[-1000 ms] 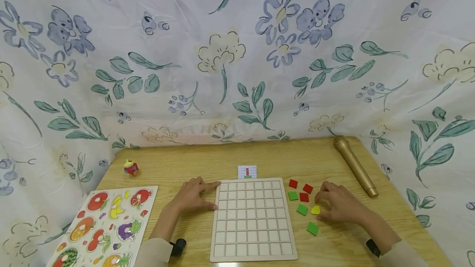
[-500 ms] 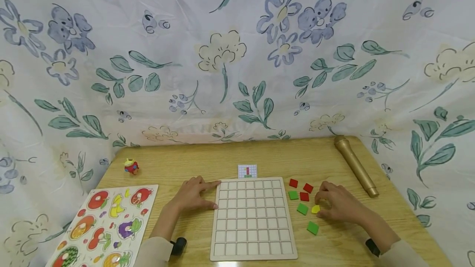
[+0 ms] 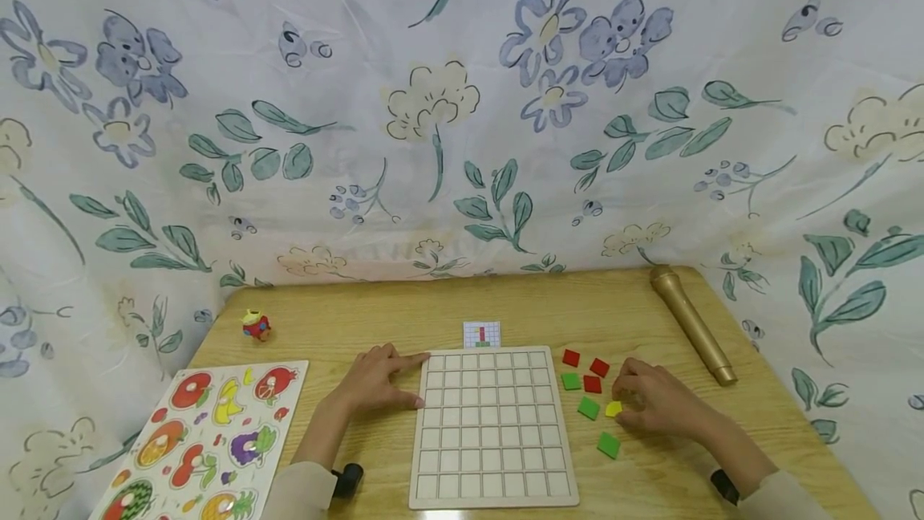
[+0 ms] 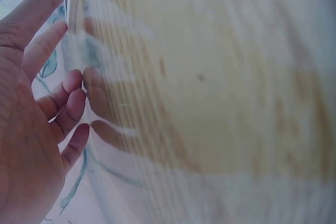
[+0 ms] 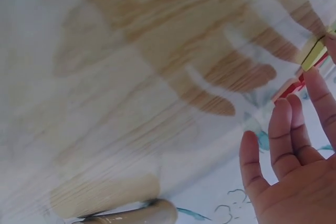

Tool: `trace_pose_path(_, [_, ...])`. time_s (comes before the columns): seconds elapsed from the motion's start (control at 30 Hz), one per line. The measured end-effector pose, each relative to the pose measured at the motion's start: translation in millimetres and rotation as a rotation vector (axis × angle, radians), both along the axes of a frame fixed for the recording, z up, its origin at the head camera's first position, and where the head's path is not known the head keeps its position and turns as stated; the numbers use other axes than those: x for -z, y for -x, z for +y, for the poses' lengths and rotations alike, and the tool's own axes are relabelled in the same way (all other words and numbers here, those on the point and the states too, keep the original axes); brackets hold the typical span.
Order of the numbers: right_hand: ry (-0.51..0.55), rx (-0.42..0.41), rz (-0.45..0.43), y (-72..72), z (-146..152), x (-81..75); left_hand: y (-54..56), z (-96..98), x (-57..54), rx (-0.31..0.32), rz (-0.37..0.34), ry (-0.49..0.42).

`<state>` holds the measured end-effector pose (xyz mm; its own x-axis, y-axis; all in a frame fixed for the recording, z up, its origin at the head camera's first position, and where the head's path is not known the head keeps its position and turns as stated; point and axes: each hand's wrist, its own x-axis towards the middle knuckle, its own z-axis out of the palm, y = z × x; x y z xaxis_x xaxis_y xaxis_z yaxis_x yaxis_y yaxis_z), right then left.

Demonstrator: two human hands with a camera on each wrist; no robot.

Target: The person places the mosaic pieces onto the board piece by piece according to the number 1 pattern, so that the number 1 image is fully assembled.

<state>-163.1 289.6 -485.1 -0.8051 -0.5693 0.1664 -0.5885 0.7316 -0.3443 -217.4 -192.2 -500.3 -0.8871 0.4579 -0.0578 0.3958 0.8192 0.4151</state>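
Observation:
A pale wooden grid board (image 3: 491,428) lies flat at the table's middle front. My left hand (image 3: 375,379) rests at its left side, index finger at the top left corner and thumb on the left edge; the fingers look fairly straight in the left wrist view. To the right of the board, my right hand (image 3: 660,400) pinches a small yellow tile (image 5: 314,55) between thumb and index finger, low over the table. Beside it lie three red tiles, one a red tile (image 3: 592,384) near the fingertips, and three green tiles, the nearest-front a green tile (image 3: 609,445).
A small printed grid card (image 3: 481,334) touches the board's far edge. At the left lie a fruit puzzle board (image 3: 216,440) and, behind it, a little red and yellow toy figure (image 3: 256,326). A gold microphone (image 3: 691,326) lies at the right. Floral cloth (image 3: 433,207) surrounds the table.

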Motion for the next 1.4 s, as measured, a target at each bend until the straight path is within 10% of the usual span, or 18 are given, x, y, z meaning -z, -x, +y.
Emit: trace_pose_path(1.4, [-0.023,-0.077,0.057,26.2,-61.8,-20.4,0.1,-1.4,2.8,0.000,0.015,0.012])
